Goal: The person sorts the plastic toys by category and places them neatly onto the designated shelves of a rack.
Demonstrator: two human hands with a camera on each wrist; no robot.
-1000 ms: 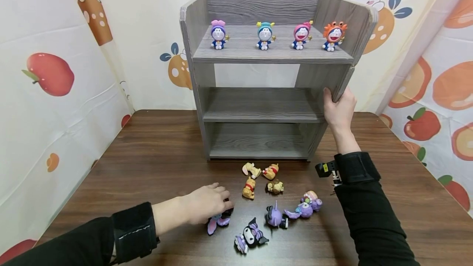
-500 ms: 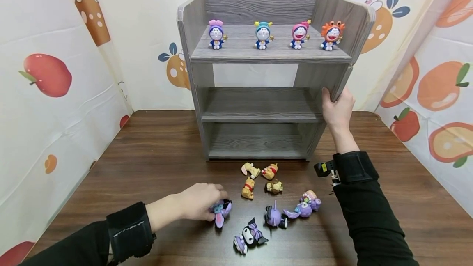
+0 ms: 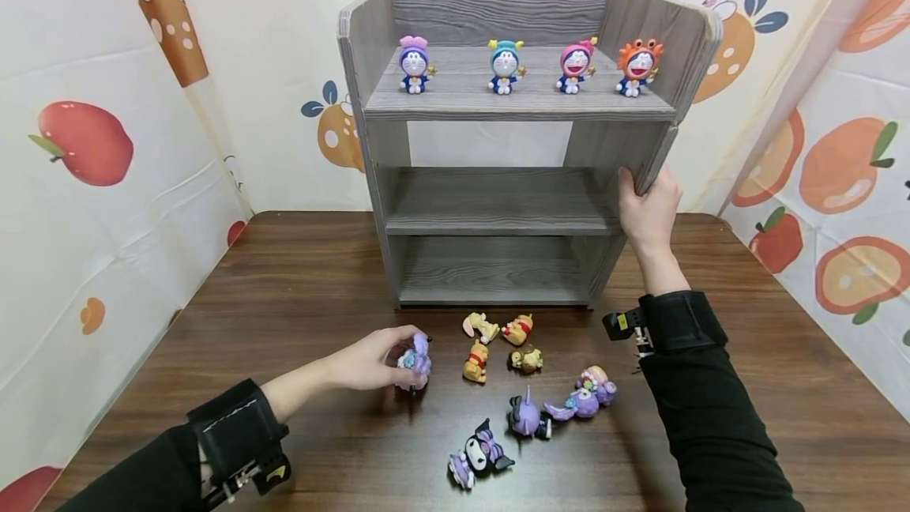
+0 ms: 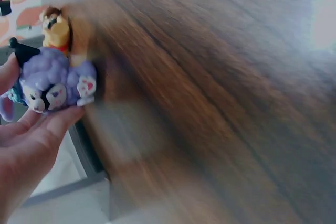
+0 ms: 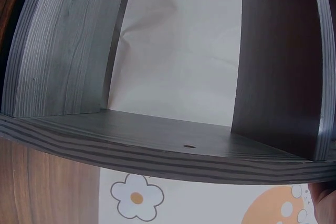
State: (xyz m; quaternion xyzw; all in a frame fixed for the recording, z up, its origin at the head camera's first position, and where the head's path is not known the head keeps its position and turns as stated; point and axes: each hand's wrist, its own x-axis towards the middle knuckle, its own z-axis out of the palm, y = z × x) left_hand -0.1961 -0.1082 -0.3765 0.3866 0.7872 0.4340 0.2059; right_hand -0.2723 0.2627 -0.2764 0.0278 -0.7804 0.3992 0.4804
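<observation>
In the head view my left hand (image 3: 373, 358) pinches a purple toy figurine (image 3: 417, 360) between thumb and fingers, at the left of the loose toys. Seen from the left wrist, this figurine (image 4: 52, 80) has a curly purple body, a black pointed hat and a dark eye patch. My right hand (image 3: 650, 208) grips the right side panel of a grey wooden shelf (image 3: 498, 227), thumb on its inner face. Only a bit of the right hand (image 5: 324, 203) shows in the right wrist view, at the lower right corner beside the panel.
Several blue-and-white cat figurines (image 3: 504, 68) stand in a row on the top tier. Small yellow figurines (image 3: 477, 362) lie before the shelf. Purple and black figurines (image 3: 480, 453) lie nearer on the brown table (image 3: 320, 275). Fruit-printed cloth (image 3: 92, 243) hangs around.
My left hand has turned from palm-down over the purple figurine to holding it from the side, and it has moved slightly away from me. The right hand keeps its grip on the shelf.
</observation>
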